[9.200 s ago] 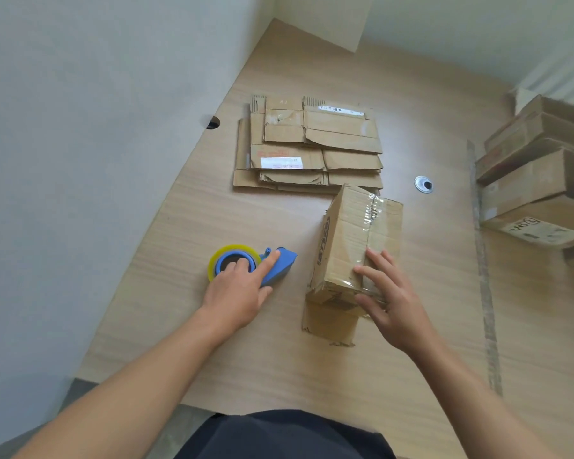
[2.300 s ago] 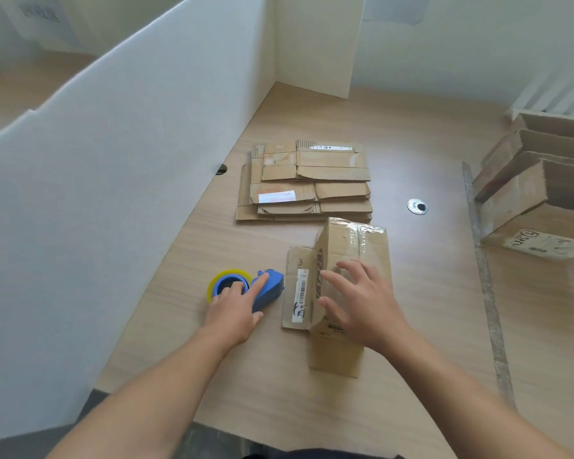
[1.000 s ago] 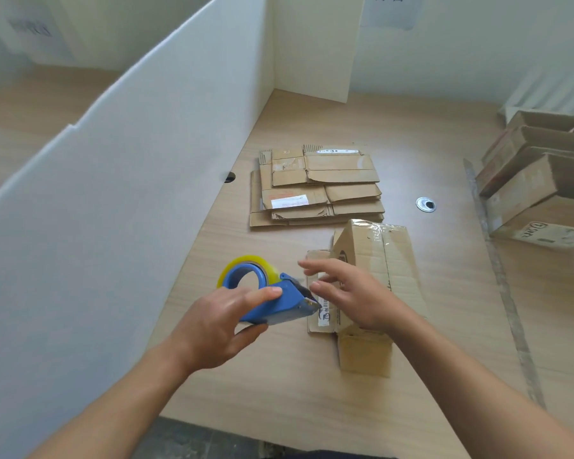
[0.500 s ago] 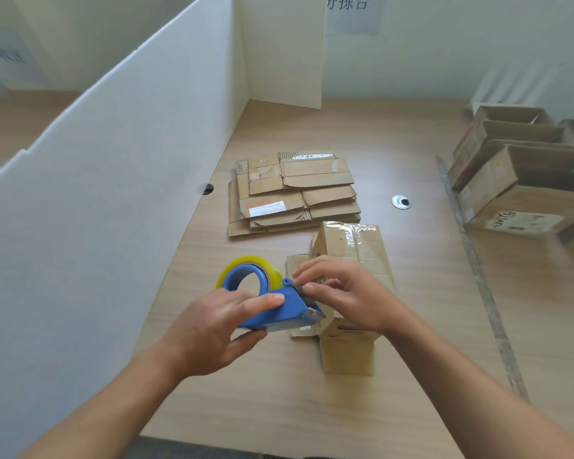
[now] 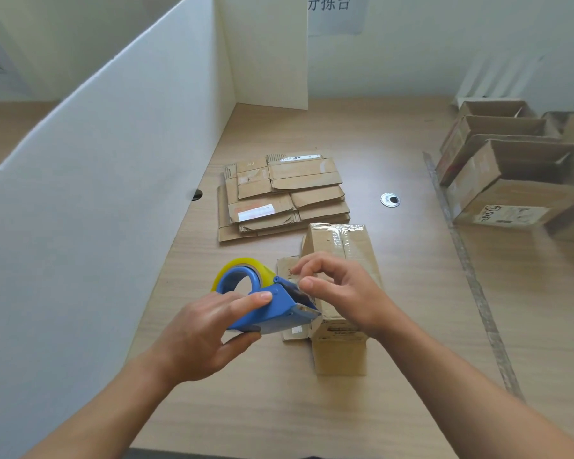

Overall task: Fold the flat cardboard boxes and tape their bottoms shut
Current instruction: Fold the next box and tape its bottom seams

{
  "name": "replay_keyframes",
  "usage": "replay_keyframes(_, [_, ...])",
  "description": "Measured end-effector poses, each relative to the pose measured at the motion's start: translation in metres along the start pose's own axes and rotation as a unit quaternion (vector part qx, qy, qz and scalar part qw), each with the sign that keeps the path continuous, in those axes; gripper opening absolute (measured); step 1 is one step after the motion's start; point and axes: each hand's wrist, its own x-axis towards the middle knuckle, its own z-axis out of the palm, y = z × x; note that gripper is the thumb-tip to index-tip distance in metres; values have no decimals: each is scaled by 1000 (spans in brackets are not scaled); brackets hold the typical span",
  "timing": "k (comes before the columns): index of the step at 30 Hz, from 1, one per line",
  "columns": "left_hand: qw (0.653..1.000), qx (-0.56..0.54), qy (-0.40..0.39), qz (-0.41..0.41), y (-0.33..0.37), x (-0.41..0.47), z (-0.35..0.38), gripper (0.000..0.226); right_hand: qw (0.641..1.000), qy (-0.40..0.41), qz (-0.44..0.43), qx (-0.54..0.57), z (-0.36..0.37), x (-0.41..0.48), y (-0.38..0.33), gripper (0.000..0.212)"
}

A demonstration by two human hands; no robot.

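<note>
My left hand (image 5: 209, 329) grips a blue tape dispenser (image 5: 272, 304) with a yellowish roll of clear tape, held above the wooden table (image 5: 411, 326). My right hand (image 5: 342, 289) hovers at the dispenser's front end, thumb and fingertips pinching at the tape end by the blade. Behind both hands stands a folded cardboard box (image 5: 342, 246), bottom up, with glossy tape over its seam and flaps spread on the table. A stack of flat cardboard boxes (image 5: 282, 197) lies farther back.
A white partition wall (image 5: 90, 180) runs along the table's left side. Several folded open boxes (image 5: 507, 167) are piled at the right, behind a strip of tape (image 5: 468, 273) on the table. A round metal grommet (image 5: 390, 200) sits mid-table.
My left hand has lifted the dispenser off the table and brought it in front of the box. My right hand left the box and moved to the dispenser's tape end.
</note>
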Motion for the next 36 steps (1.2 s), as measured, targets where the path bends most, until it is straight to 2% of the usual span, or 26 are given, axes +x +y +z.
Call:
replay_keyframes(3, [1000,-8,-14,-17,0,3,-3,63,1000,26,-7,-10,-1,3,3,11])
replay_keyframes(7, [995,-48,-41,-79,2,1,-8,61,993,115,-16,21,1,2,5,12])
replay_keyframes(10, [980,-107,-74,-148,3,12,-11,68,981,190,12,49,-4,-2,11,15])
replay_keyframes(14, [953,-169,-143,-208,-1,29,-22,70,940,312,50,126,-33,-16,20,24])
replay_keyframes(19, [919,-191,-257,-229,8,67,-30,71,899,389,99,174,-48,-51,39,24])
replay_keyframes(23, [895,-168,-335,-240,13,95,-27,70,825,467,144,284,-63,-74,56,27])
replay_keyframes(24, [887,-163,-353,-251,14,100,-26,68,817,476,151,288,-68,-79,59,27])
replay_keyframes(28, [857,-136,-408,-285,15,117,-15,58,824,461,183,274,-67,-91,70,28])
replay_keyframes(33, [825,-125,-446,-325,17,135,-8,42,793,488,213,296,-53,-98,86,25])
replay_keyframes(36, [814,-112,-458,-339,17,137,-3,48,780,498,227,303,-48,-94,94,25])
